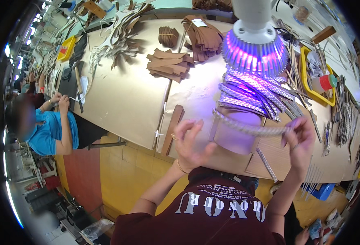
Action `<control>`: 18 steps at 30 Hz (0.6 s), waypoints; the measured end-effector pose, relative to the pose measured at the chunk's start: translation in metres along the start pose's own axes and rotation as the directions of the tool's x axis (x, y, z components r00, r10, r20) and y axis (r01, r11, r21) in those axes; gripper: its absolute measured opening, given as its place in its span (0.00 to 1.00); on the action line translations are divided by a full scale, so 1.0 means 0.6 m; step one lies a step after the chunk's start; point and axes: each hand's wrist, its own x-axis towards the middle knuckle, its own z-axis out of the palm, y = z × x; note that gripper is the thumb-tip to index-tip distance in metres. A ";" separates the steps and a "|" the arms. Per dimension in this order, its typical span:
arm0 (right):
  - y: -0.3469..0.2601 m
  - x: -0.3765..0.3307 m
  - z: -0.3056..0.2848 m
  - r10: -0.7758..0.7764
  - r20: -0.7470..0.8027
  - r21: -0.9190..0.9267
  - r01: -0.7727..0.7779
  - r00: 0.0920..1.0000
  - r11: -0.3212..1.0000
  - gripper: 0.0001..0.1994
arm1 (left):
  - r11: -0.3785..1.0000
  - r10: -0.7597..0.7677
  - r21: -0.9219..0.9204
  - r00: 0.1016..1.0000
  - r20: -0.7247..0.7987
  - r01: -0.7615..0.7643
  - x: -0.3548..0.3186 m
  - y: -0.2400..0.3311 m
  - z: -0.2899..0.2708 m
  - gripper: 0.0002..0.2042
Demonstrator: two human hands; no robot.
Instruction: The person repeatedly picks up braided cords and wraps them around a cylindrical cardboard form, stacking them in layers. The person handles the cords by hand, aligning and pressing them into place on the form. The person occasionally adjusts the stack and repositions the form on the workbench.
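Observation:
A braided strap [249, 128], pale and grey, stretches in a slight curve above the table, in front of the lit lamp. Its right end is pinched between the thumb and fingers of my right hand [300, 141]. My left hand [192, 145] is just left of the strap's free end, apart from it, with fingers spread and nothing in them. Beneath the purple-lit lamp [254, 51] lies a pile of similar braided straps [249, 96]. One more short braided piece [266, 164] rests near the table's front edge, below the held strap.
Brown strip bundles [169, 65] lie on the paper-covered table [122, 94], with a flat brown bar [173, 130] near my left hand. A yellow tray [330, 98] holding a jar stands at right. At far left, a co-worker in a blue shirt [49, 132] handles a pale strip.

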 end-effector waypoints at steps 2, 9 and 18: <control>-0.018 0.053 0.012 -0.083 -0.038 -0.186 0.074 0.996 0.980 0.15 | 0.991 -0.097 0.091 0.995 -0.015 0.098 0.012 -0.015 -0.018 0.22; -0.002 0.066 0.040 -0.332 -0.401 -0.747 -0.095 0.854 0.658 0.27 | 0.799 -0.474 0.453 0.878 0.066 0.397 0.013 -0.094 -0.060 0.15; 0.007 -0.042 0.128 -0.393 0.320 -0.753 0.483 0.862 0.447 0.11 | 0.834 -0.386 0.464 0.917 0.103 0.299 0.004 -0.111 -0.050 0.10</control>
